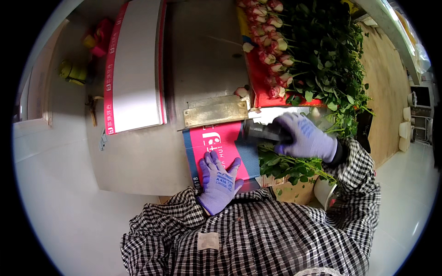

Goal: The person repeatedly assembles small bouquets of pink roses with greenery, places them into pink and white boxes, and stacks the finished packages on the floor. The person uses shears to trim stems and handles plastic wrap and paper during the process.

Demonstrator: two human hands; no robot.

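My left hand (pixel 220 179), in a purple work glove, lies flat with fingers spread on a pink and dark blue corrugated wrapping sheet (pixel 224 145). The sheet's far edge meets a metal plate (pixel 215 114) on the table. My right hand (pixel 302 136), gloved alike, is closed around a black tool (pixel 264 132), blurred, whose far end is over the sheet's right edge; its exact kind cannot be told. Leafy stems (pixel 297 165) lie below my right hand. Beyond it, pink and white roses (pixel 272 45) lie in rows on a red sheet (pixel 260 86).
A stack of white sheets with pink borders (pixel 138 69) lies at the left of the metal table (pixel 138 165). Dense green foliage (pixel 321 51) covers the far right. A white bucket (pixel 324 193) stands by my right elbow. Yellow-green tape (pixel 72 72) is at the far left.
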